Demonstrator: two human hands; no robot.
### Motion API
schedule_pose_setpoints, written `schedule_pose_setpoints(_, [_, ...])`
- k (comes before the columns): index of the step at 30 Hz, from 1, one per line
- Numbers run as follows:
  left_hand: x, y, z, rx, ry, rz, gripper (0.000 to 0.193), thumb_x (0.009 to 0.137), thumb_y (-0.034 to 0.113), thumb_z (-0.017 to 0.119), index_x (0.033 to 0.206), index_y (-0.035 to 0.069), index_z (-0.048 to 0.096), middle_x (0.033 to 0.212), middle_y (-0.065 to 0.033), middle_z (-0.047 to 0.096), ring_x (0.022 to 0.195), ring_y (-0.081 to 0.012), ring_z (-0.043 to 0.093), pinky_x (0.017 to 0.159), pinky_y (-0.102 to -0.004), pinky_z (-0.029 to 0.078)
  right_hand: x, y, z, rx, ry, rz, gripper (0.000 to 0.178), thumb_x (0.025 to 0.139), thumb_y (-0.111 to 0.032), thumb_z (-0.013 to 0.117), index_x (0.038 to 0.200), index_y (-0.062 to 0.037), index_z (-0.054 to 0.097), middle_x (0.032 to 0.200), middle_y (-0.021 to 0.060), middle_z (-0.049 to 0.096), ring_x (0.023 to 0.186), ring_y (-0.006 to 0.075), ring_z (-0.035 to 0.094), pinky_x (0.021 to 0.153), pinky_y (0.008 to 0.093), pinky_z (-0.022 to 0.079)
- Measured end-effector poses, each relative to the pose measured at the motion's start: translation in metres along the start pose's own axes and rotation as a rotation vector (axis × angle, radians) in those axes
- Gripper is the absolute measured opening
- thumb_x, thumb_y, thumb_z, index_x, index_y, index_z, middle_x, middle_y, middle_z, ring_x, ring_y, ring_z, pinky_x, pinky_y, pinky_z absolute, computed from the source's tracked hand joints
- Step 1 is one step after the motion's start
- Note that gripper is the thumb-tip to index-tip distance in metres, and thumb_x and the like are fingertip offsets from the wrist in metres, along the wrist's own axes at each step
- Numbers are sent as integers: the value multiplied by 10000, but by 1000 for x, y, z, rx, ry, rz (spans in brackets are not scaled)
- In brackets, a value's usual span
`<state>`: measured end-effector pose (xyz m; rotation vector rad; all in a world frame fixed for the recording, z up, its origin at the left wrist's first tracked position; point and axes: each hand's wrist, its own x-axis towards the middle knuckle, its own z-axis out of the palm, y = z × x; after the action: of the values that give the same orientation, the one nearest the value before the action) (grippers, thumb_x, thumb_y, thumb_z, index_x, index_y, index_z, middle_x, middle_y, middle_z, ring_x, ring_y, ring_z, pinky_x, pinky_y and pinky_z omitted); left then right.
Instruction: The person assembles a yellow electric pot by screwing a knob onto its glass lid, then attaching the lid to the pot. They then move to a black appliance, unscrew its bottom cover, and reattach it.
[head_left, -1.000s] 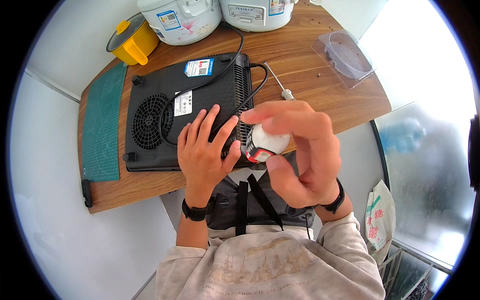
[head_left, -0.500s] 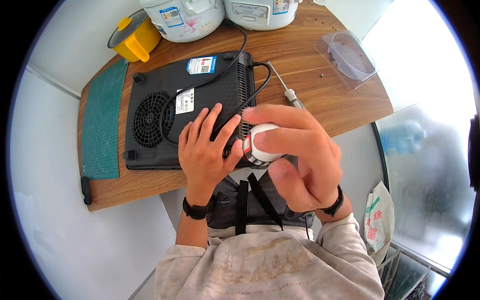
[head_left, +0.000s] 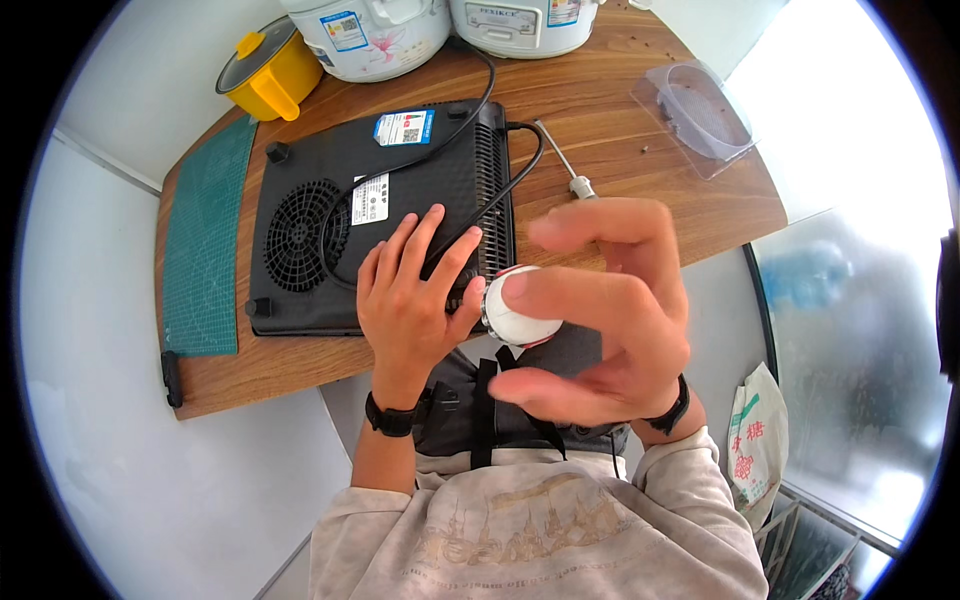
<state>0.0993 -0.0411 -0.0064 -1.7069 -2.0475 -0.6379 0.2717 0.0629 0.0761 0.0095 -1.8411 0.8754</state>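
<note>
My left hand (head_left: 415, 290) lies open with fingers spread on a black induction cooker (head_left: 300, 165), which rests upside down with its vented base facing up. By its thumb, at the cooker's near right corner, is a round white-ended piece (head_left: 525, 318) with red, black and silvery sides, seen end-on. It looks like a thick tool handle; whatever is under it is hidden. Over it, my right hand (head_left: 620, 320) has its fingers apart. The index fingertip overlaps the white end, while thumb and middle finger stand clear of it.
Beyond the cooker's right side lies a screwdriver (head_left: 565, 160). A black cord (head_left: 440, 150) loops over the base. At the left is a green cutting mat (head_left: 205, 240). Two rice cookers (head_left: 375, 45), a yellow pot (head_left: 270, 75) and a clear plastic tray (head_left: 700, 115) stand farther back.
My right thumb and fingers have spread apart from their hold around the white-ended piece. The piece shows a different side, its red patch shifted. My left hand has stayed put.
</note>
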Motion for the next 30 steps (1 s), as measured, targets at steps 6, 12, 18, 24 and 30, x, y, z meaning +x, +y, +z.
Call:
schedule_pose_setpoints(6, [1, 1, 1, -23, 9, -28, 359, 864, 370, 628, 1193, 281, 738, 1355, -52, 638, 1217, -276, 605, 1010, -431, 441, -3, -3, 3, -42, -30, 8, 355, 729, 26, 742, 1081, -1, 697, 1146, 210, 637, 956, 295, 669, 804, 350, 556])
schedule_pose_setpoints(12, [1, 2, 0, -44, 18, -43, 357, 864, 359, 633, 1198, 283, 736, 1358, -50, 635, 1216, -276, 605, 1009, -429, 439, -5, 2, 6, 59, -32, 49, 414, 749, -79, 839, 1124, -2, 679, 1201, 255, 630, 984, 308, 678, 801, 367, 563])
schedule_pose_setpoints(18, [-1, 0, 2, 2, 12, -20, 355, 865, 364, 634, 1195, 284, 736, 1357, -49, 635, 1212, -280, 605, 1008, -429, 437, 0, 0, 8, -96, 22, -42, 431, 668, -45, 870, 1063, 1, 704, 1127, 168, 605, 866, 244, 636, 748, 324, 554])
schedule_pose_setpoints(24, [-1, -1, 2, -26, 22, -9, 370, 857, 373, 639, 1205, 285, 732, 1362, -48, 631, 1222, -277, 601, 1013, -433, 436, 4, -1, 5, -106, -2, 11, 433, 645, -40, 870, 1053, -28, 726, 1073, 145, 599, 827, 241, 636, 722, 314, 551])
schedule_pose_setpoints(30, [-1, -1, 1, -22, 13, -23, 394, 849, 363, 631, 1224, 279, 720, 1378, -51, 619, 1229, -277, 596, 1016, -433, 436, 0, -3, 11, -85, -3, 40, 445, 664, 39, 804, 1096, -42, 732, 1131, 170, 621, 910, 290, 648, 750, 334, 555])
